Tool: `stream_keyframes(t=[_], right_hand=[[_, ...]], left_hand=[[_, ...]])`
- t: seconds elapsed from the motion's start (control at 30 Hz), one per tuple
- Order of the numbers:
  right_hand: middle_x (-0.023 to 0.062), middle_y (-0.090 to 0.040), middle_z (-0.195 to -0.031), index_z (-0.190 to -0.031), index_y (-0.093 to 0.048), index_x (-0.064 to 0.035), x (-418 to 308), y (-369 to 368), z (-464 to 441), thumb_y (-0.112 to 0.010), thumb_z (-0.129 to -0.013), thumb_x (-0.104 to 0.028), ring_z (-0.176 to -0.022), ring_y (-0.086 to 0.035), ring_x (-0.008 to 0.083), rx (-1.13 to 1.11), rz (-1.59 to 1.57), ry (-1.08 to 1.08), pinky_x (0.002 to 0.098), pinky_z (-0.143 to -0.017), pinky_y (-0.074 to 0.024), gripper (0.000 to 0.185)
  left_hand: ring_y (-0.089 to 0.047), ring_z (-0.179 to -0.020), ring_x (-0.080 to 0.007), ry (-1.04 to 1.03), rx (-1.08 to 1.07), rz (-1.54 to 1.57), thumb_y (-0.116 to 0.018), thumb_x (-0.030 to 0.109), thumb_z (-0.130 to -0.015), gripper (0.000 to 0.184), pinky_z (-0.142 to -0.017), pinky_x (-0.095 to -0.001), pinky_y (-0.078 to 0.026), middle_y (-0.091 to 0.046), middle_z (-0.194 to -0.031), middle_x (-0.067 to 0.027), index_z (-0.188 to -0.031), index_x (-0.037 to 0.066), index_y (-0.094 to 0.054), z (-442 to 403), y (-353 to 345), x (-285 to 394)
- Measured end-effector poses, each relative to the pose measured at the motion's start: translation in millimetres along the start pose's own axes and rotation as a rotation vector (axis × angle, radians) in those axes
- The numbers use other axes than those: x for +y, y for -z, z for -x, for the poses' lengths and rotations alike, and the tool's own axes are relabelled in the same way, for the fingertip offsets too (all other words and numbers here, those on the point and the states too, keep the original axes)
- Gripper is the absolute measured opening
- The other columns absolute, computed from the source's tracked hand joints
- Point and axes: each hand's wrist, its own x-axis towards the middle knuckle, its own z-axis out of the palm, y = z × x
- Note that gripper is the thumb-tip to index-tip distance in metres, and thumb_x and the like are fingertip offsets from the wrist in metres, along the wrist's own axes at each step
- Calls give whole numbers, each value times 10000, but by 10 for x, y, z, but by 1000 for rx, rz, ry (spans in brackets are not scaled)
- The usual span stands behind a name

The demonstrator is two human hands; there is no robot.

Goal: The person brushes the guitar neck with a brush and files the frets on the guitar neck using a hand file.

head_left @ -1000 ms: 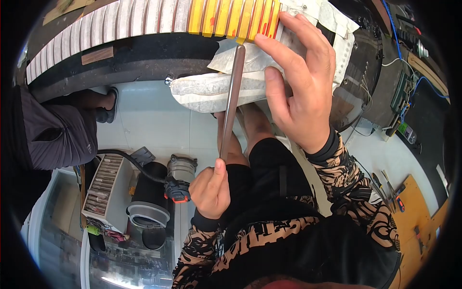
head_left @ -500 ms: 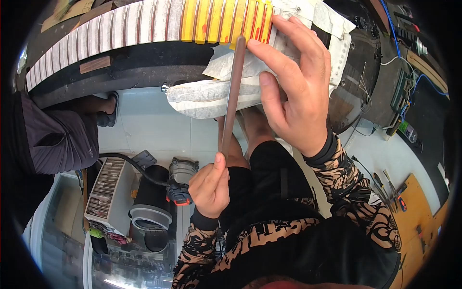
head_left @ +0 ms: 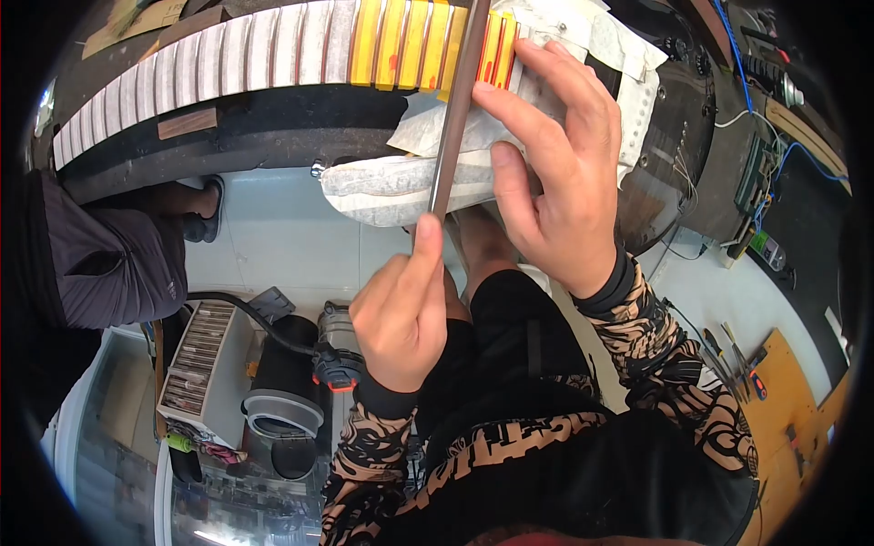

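A guitar neck (head_left: pixel 200 59) lies across the top of the view, its fretboard covered in pale masking tape with metal frets showing between strips. Yellow tape (head_left: pixel 401 44) with red marks covers the frets nearest the body. My left hand (head_left: pixel 401 318) is closed around the lower end of a long, narrow metal file (head_left: pixel 453 136), index finger stretched along it. The file's upper part lies over the yellow-taped frets. My right hand (head_left: pixel 569 173) has its fingers apart, fingertips resting by the end of the fretboard, the index tip close beside the file. Whether it touches the file is unclear.
Taped paper (head_left: pixel 628 109) covers part of the dark guitar body (head_left: pixel 678 136). Another person's leg in grey shorts (head_left: pixel 118 264) is at left. Below are a white box of thin packets (head_left: pixel 205 355), a black cylinder (head_left: pixel 287 373) and a hose. Tools (head_left: pixel 742 364) lie at right.
My left hand has pushed the file up and away from me, so it now reaches across the yellow-taped frets. My right hand has stayed nearly in place.
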Motion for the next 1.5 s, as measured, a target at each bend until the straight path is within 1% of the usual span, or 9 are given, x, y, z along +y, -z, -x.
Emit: stream_keyframes(t=[0.03, 0.13, 0.33, 0.83, 0.9, 1.17, 1.3, 1.43, 1.5], right_hand=[[217, -590, -1633, -1443, -769, -137, -14, 7, -1, -725, -909, 38, -1539, -525, 468, -6, 4, -2, 589, -1302, -382, 564], [218, -591, -1633, -1441, -770, -136, -8, 25, -2, -724, -912, 35, -1543, -522, 470, -15, 13, 2, 591, -1304, -381, 558], [219, -590, -1637, -1433, -776, -141, -4, 28, 0, -726, -914, 28, -1546, -520, 466, -14, 5, -9, 595, -1307, -379, 548], [205, -600, -1635, -1449, -782, -173, 2, 43, -3, -719, -913, 4, -1553, -528, 449, -36, -8, -33, 617, -1317, -366, 568], [202, -601, -1635, -1446, -783, -175, 9, 50, -10, -721, -912, 4, -1552, -530, 450, -41, -6, -33, 618, -1318, -364, 566], [196, -597, -1636, -1445, -781, -175, -18, 48, -15, -726, -911, 4, -1550, -534, 447, -47, -23, -55, 628, -1317, -365, 566], [144, -595, -1627, -1466, -752, -229, -16, -9, -2, -791, -804, 2, -1534, -544, 442, -5, -24, -54, 680, -1276, -404, 703], [145, -591, -1628, -1472, -747, -228, -58, 34, -28, -794, -818, 1, -1540, -537, 441, -38, -35, -82, 680, -1279, -399, 694], [146, -588, -1628, -1478, -744, -226, -53, 31, -29, -795, -829, -4, -1545, -529, 439, -49, -37, -82, 681, -1281, -395, 688]], left_hand=[[-592, -606, -276, -25, 10, -23, -766, -183, -931, 588, -585, -364, -488, -586, -733, -113, -1498, -29, -735, 15, -9, -40], [-600, -594, -160, -75, -48, -49, -615, -186, -1021, 573, -568, -305, -484, -651, -716, -75, -1579, -63, -649, 604, 187, -170], [-609, -567, -154, -28, -1, 105, -579, -177, -1013, 605, -559, -294, -500, -656, -697, -78, -1607, -67, -616, 657, 194, -160], [-610, -573, -151, 4, -32, 127, -579, -188, -1003, 636, -566, -290, -498, -651, -696, -81, -1624, -52, -611, 622, 90, -171], [-603, -577, -149, 12, -44, 119, -582, -194, -1003, 642, -573, -288, -502, -646, -698, -78, -1627, -49, -610, 410, 54, -126], [-563, -590, -126, 13, -78, 50, -582, -210, -1013, 646, -586, -284, -503, -623, -711, -54, -1635, -37, -609, 360, 221, -53], [-544, -605, -121, 63, -104, 68, -607, -181, -1024, 638, -582, -277, -453, -585, -703, -39, -1640, -14, -619, -317, 141, 166], [-557, -615, -125, 30, -92, 37, -619, -169, -1023, 613, -601, -283, -473, -607, -719, -50, -1626, -55, -614, 207, 300, 88], [-561, -616, -132, 14, -102, -6, -619, -174, -1023, 609, -604, -292, -479, -615, -725, -59, -1623, -63, -612, 88, 295, 119]])
